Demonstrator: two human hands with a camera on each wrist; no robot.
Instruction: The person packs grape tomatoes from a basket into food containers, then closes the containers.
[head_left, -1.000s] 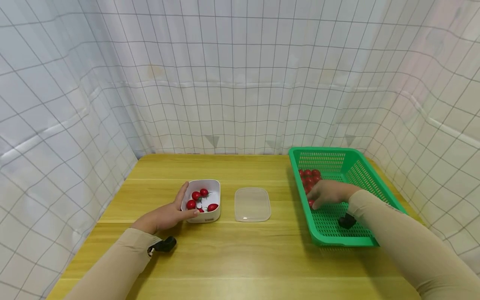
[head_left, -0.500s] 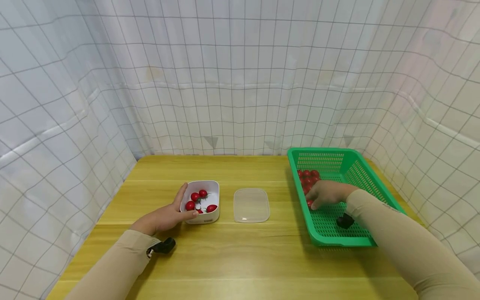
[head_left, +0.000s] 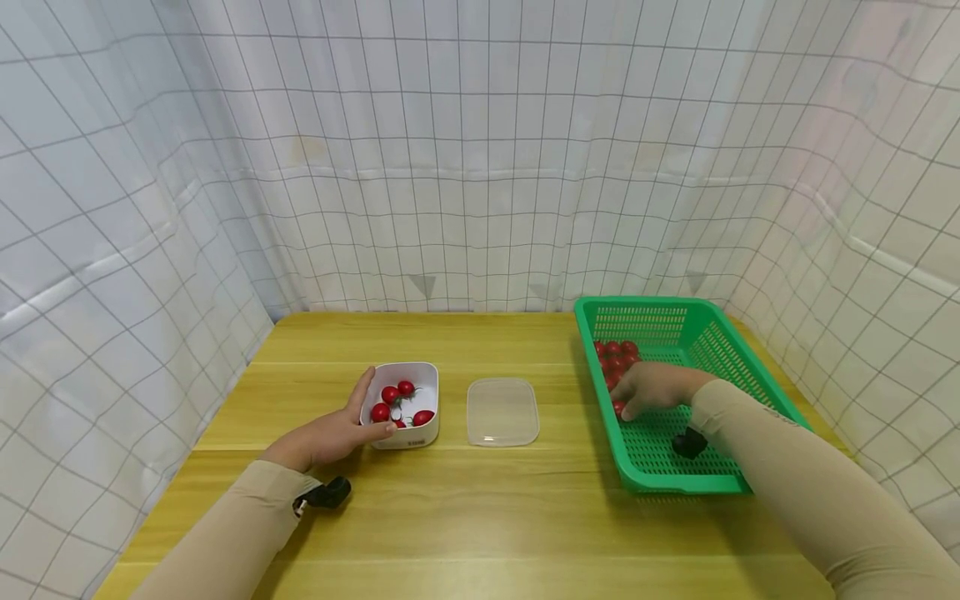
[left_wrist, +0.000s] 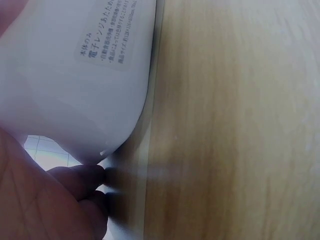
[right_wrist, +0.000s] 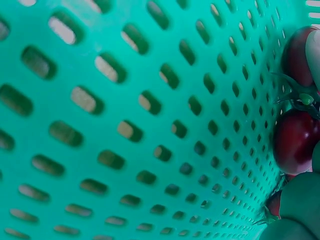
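My left hand (head_left: 330,437) holds a white square container (head_left: 425,379) at its left side, the thumb over the near rim. Several cherry tomatoes (head_left: 381,412) with green stems lie inside it. In the left wrist view, the container's printed wall (left_wrist: 75,85) stands beside the palm. My right hand (head_left: 654,387) reaches down into a green basket (head_left: 678,482). Its fingers are curled at a cherry tomato (right_wrist: 295,142), close to the basket's left wall; the fingertips are partly out of the right wrist view. More cherry tomatoes (head_left: 617,363) are grouped just beyond that hand.
A clear square lid (head_left: 502,412) lies flat between container and basket. Everything stands on a wooden table (head_left: 480,517). White gridded sheeting (head_left: 495,167) rises at the back and both sides.
The view has shifted very slightly. Both hands stay where they were, the left at the container and the right at the tomatoes in the basket.
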